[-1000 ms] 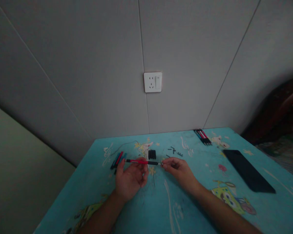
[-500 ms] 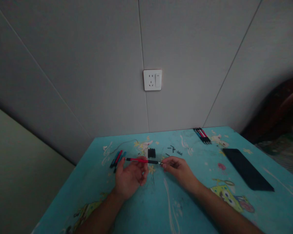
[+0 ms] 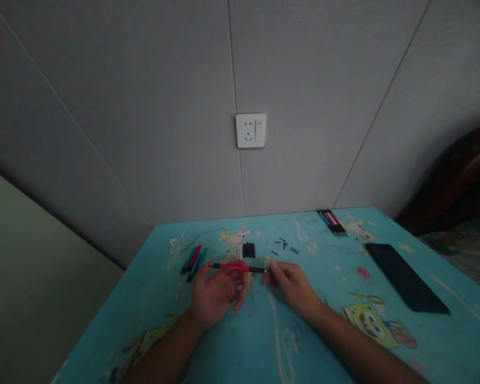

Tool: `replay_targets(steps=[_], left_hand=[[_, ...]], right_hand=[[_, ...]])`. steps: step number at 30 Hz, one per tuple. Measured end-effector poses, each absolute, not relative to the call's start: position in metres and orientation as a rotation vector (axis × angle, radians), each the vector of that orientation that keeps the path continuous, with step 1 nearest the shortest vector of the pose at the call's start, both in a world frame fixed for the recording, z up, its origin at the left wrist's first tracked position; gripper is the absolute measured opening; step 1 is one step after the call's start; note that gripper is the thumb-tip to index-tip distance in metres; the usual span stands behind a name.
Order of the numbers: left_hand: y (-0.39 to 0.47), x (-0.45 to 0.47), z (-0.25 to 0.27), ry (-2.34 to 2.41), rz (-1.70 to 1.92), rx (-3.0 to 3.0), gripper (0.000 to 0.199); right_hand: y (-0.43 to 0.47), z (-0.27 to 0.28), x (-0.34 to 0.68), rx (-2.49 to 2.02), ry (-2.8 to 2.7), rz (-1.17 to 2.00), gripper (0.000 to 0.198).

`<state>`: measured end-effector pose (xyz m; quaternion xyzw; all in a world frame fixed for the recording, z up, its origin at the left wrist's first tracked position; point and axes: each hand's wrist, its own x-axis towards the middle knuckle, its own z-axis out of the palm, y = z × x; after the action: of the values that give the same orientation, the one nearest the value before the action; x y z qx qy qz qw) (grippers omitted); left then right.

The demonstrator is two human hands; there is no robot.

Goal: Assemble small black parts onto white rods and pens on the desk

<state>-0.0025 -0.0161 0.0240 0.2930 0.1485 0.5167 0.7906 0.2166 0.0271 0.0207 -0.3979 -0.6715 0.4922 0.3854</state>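
A red pen (image 3: 234, 267) with a black grip lies nearly level between my two hands, above the table. My left hand (image 3: 216, 293), palm up, supports it, the thumb at its black rear end and the fingers beneath the barrel. At the pen's pointed end, the thumb and fingers of my right hand (image 3: 290, 282) pinch the small metal tip, mostly covered by them. Just behind the pen stand black rubber grips (image 3: 248, 250) in a row beside thin white refills (image 3: 240, 250). Small dark pieces (image 3: 284, 244) are scattered to their right.
Red and blue pen barrels (image 3: 193, 262) lie left of my left hand. Several pens (image 3: 332, 222) sit side by side at the table's back right. A flat black mat (image 3: 406, 277) lies to the right. The patterned blue tablecloth (image 3: 240, 346) meets a wall with a socket (image 3: 250, 130).
My right fingers have closed in around the metal tip, which showed more before. The pen and both hands have shifted slightly right and down.
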Motion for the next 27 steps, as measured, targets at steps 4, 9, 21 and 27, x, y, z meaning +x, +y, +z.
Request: replay_targets(steps=[4, 9, 21, 27], left_hand=[[-0.015, -0.004, 0.024, 0.316, 1.129, 0.613, 0.072], [-0.016, -0.004, 0.025, 0.322, 1.117, 0.612, 0.071], [-0.017, -0.003, 0.026, 0.325, 1.101, 0.649, 0.071], [-0.020, -0.006, 0.021, 0.346, 1.157, 0.653, 0.064]], right_hand=[[0.025, 0.020, 0.216, -0.901, -1.713, 1.236, 0.035], [0.024, 0.025, 0.218, -0.949, -1.811, 1.138, 0.034], [0.021, 0.029, 0.222, -0.926, -1.895, 1.037, 0.030], [0.017, 0.034, 0.222, -0.938, -2.045, 0.933, 0.053]])
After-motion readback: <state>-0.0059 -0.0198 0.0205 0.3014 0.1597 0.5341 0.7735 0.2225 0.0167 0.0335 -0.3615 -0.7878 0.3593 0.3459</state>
